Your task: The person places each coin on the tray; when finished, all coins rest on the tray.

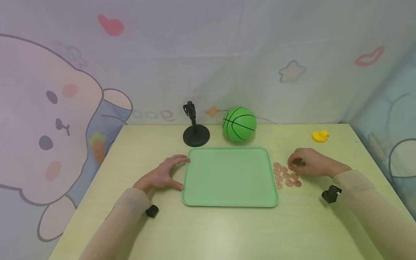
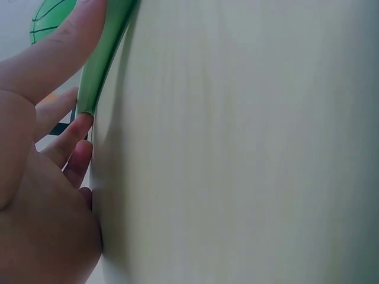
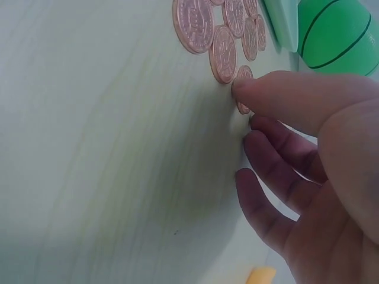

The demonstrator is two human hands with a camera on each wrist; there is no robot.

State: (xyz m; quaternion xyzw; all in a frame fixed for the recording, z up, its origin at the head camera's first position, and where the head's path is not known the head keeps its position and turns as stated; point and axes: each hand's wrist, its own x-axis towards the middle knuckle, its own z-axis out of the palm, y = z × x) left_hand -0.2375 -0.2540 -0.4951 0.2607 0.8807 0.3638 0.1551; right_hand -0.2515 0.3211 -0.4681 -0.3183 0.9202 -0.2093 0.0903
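My left hand [image 1: 161, 174] is spread at the left edge of a light green rectangular tray [image 1: 230, 206]. Its thumb and fingers touch the rim well apart from each other; the left wrist view shows fingertips [image 2: 84, 118] right at the rim. Just right of the tray lie several copper-coloured coins [image 1: 286, 176], flat and in rough columns. Over the far right of these coins, my right hand [image 1: 307, 161] bends down with curled fingers. In the right wrist view, its thumb and fingers pinch one coin [image 3: 244, 74] at the group's edge, partly covered by the thumb.
Behind the tray stand a black round-based stand [image 1: 196, 135] and a green basketball [image 1: 239, 124]. A yellow rubber duck [image 1: 320, 136] sits at the back right, beyond the right hand. A printed cloth [image 1: 208, 72] hangs along the table's back edge.
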